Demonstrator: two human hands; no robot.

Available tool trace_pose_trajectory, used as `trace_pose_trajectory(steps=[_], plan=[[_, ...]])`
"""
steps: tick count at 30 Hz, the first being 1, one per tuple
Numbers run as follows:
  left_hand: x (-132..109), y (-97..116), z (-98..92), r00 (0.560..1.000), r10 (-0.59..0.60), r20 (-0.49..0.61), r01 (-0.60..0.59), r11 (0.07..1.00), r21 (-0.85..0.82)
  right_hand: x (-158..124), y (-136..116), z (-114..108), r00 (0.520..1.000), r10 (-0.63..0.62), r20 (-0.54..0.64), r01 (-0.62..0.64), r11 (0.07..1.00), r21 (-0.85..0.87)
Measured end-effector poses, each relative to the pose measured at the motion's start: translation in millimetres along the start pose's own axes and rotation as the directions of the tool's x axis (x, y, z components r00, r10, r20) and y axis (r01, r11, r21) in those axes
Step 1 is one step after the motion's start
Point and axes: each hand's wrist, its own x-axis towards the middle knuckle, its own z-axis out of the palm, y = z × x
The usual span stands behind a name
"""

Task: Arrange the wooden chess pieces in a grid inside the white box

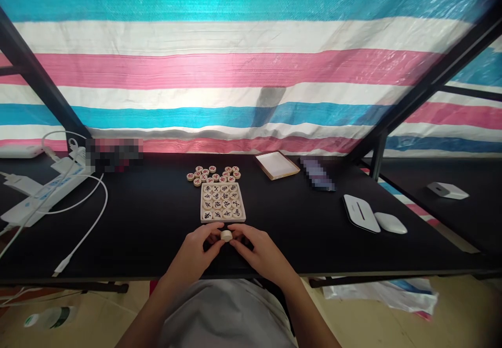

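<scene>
A shallow wooden box (pixel 202 204) sits on the black bench (pixel 149 233), filled with round xiangqi pieces laid flat in neat rows, their characters facing up. Just on the near side of the box, both hands meet over the bench edge. The left hand (pixel 196 256) and the right hand (pixel 261 254) share one pale xiangqi piece (pixel 226 235), pinched from either side. The fingers (pixel 240 229) of each hand are curled in and closed on its rim, so the piece is held just clear of the box's near wall. Whether it rests on the bench cannot be told.

Right behind the box, on its far side, lies a loose cluster of pieces (pixel 214 174), some marked in red. The box lid (pixel 277 165) lies flat, farther back and to the right of the box. Well to the right of the box are a flat white device (pixel 361 213) and a smaller white oval one (pixel 390 223), side by side. Well to the left of the box lie a white power strip (pixel 47 193) and a white cable (pixel 90 222) that loops toward the bench's near edge. A striped tarp (pixel 235 65) hangs behind everything.
</scene>
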Motion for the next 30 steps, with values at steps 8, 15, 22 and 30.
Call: trace_pose_trajectory(steps=[8, 15, 22, 30], plan=[[0.7, 4.1, -2.2, 1.0, -0.007, 0.027, 0.008, 1.0, -0.03, 0.4, -1.1, 0.2, 1.0, -0.014, -0.018, 0.013, 0.998, -0.06], [0.9, 13.1, -1.6, 0.998, -0.037, 0.059, 0.037, 0.999, -0.002, 0.3, -0.1, -0.5, 0.997, -0.07, -0.023, 0.07, 0.997, -0.014], [-1.3, 15.4, -1.5, 0.998, -0.006, 0.064, 0.003, 0.999, 0.034, 0.2, 1.6, 1.5, 0.999, -0.028, -0.039, 0.028, 1.0, 0.0], [-1.2, 8.1, 0.2, 0.999, 0.005, 0.043, -0.004, 1.0, -0.021, -0.9, -3.9, -2.2, 0.998, -0.065, 0.008, 0.065, 0.997, -0.034]])
